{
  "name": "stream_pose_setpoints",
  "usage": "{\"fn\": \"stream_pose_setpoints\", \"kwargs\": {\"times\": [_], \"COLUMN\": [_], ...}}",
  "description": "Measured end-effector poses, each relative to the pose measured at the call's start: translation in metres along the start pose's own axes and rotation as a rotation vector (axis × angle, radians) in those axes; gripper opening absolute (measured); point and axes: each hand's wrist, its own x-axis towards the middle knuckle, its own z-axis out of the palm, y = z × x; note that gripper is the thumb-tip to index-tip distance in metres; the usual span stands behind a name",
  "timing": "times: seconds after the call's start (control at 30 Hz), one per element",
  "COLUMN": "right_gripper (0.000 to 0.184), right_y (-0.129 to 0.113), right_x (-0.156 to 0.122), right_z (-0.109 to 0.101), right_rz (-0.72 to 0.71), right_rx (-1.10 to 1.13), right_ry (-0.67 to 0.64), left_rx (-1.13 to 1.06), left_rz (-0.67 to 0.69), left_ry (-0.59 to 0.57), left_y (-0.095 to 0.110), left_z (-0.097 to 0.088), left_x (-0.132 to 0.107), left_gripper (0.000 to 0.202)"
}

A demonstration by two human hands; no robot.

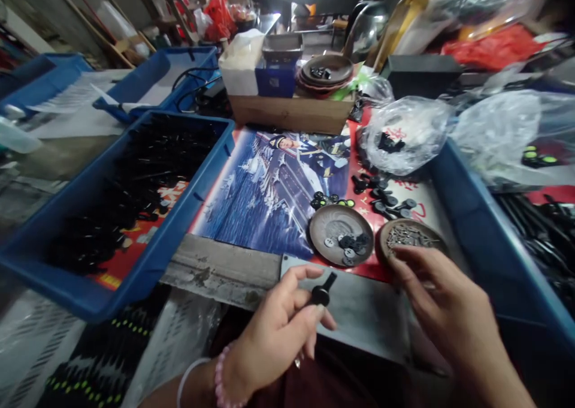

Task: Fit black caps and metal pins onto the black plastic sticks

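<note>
My left hand (276, 330) is closed in a pinch on a small black plastic part (322, 291) just above the near edge of the workbench. My right hand (442, 306) hovers over a round brown dish of small metal screws (411, 235); its fingers are bent and partly spread, with the tips near the dish's front rim. Nothing shows in them. Beside it on the left sits a second brown dish (340, 234) holding a few small black and grey round pieces. Loose black parts (381, 195) lie behind the dishes.
A blue bin of black parts (130, 192) stands at left, another blue bin (476, 216) at right. Clear plastic bags (404, 135) and a cardboard box (291, 111) sit behind. A printed poster (269, 192) covers the bench. A grey metal plate (359, 306) lies at the front.
</note>
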Motion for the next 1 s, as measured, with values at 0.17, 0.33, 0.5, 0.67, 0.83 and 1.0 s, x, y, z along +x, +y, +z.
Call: {"fn": "stream_pose_setpoints", "kwargs": {"times": [0.17,0.33,0.5,0.67,0.83,1.0], "right_gripper": [0.039,0.025,0.024,0.027,0.020,0.012], "right_y": [0.040,0.051,0.053,0.046,0.001,-0.052], "right_x": [0.015,0.023,0.027,0.025,0.006,-0.023], "right_z": [-0.022,-0.017,-0.015,-0.023,-0.027,-0.005], "right_rz": [-0.093,-0.095,-0.093,0.025,0.055,-0.145], "right_rx": [-0.509,-0.483,-0.428,-0.268,0.154,0.391], "right_ry": [-0.141,-0.175,-0.153,-0.067,-0.073,-0.290], "left_rx": [-0.011,-0.007,0.000,-0.018,-0.035,0.024], "left_rz": [-0.092,-0.115,-0.135,-0.124,-0.089,-0.025], "left_ry": [-0.006,-0.023,-0.011,-0.013,0.012,0.047], "left_y": [-0.005,-0.006,-0.006,-0.008,-0.010,-0.011], "left_z": [0.002,0.008,0.008,0.005,0.007,0.010], "left_x": [0.009,0.010,0.009,0.012,0.014,0.015], "left_gripper": [0.034,0.031,0.031,0.030,0.027,0.019]}}
